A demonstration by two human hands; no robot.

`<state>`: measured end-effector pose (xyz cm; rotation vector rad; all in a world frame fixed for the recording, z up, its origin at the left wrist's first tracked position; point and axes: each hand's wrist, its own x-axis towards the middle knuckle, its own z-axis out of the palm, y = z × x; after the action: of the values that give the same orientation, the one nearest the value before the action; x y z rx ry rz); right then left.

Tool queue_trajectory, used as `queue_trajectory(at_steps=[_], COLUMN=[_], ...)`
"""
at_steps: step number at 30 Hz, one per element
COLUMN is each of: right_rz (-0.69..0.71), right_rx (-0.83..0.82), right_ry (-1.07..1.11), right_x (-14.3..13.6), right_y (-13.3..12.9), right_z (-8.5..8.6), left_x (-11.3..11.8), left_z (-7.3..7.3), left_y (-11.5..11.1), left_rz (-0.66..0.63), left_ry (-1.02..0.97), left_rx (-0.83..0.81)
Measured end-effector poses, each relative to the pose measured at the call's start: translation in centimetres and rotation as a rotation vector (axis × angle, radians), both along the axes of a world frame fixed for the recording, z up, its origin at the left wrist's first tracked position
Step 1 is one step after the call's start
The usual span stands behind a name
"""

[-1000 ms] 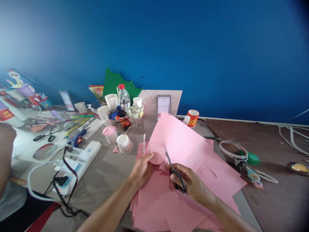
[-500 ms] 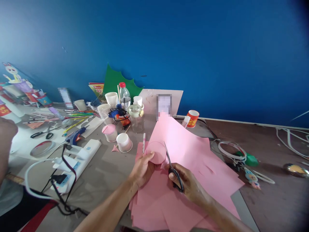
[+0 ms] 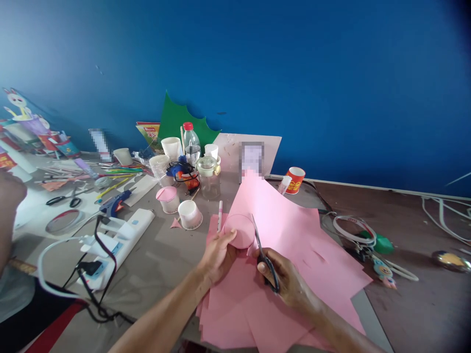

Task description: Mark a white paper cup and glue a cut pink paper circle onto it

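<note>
A round pink paper piece (image 3: 241,231) is pinched between the thumb and fingers of my left hand (image 3: 220,255). My right hand (image 3: 285,274) grips black-handled scissors (image 3: 270,269), whose blades point up along the right edge of the circle. A small pink strip hangs by the blades. Large pink sheets (image 3: 287,309) lie stacked beneath both hands, one rising in a curve behind. Left of the circle stands a pink and white pen (image 3: 220,215).
Paper cups (image 3: 190,215), a glass jar (image 3: 208,184) and a bottle (image 3: 191,144) stand back left. A power strip (image 3: 121,247) with cords, a glue gun (image 3: 116,203) and a person's arm (image 3: 9,211) are left. Cables (image 3: 353,228) lie right; a red cup (image 3: 295,180) stands behind.
The view has shifted slightly. The hands, the pink circle and the scissors keep nearly the same places relative to each other.
</note>
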<state>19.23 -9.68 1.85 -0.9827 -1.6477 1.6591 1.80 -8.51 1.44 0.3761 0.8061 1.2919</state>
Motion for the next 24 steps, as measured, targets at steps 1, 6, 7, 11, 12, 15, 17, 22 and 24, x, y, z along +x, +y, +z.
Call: queue_trajectory(at_steps=[1, 6, 7, 11, 12, 15, 17, 22, 24], right_rz=[-0.002, 0.011, 0.017, 0.025, 0.025, 0.025, 0.024, 0.019, 0.018], right_rx=[0.001, 0.013, 0.018, 0.059, 0.067, 0.080, 0.086, 0.073, 0.076], right_ry=[0.001, -0.013, -0.021, -0.057, -0.062, -0.067, -0.070, -0.093, -0.103], right_x=[0.0, 0.3, 0.4, 0.6, 0.6, 0.6, 0.7, 0.9, 1.0], right_y=[0.0, 0.0, 0.1, 0.3, 0.3, 0.4, 0.4, 0.2, 0.3], right_z=[0.0, -0.5, -0.7, -1.0, -1.0, -0.9, -1.0, -1.4, -1.6], left_x=[0.0, 0.0, 0.0, 0.1, 0.0, 0.0, 0.0, -0.1, 0.0], left_z=[-0.1, 0.0, 0.2, 0.5, 0.5, 0.6, 0.6, 0.8, 0.9], left_y=[0.0, 0.0, 0.0, -0.2, -0.2, -0.2, -0.1, -0.1, -0.1], left_rz=[0.000, 0.011, 0.014, 0.017, 0.019, 0.045, 0.051, 0.047, 0.053], left_ry=[0.005, 0.011, 0.011, 0.016, 0.019, 0.029, 0.030, 0.029, 0.028], left_rx=[0.002, 0.041, 0.045, 0.031, 0.027, 0.016, 0.007, -0.010, -0.019])
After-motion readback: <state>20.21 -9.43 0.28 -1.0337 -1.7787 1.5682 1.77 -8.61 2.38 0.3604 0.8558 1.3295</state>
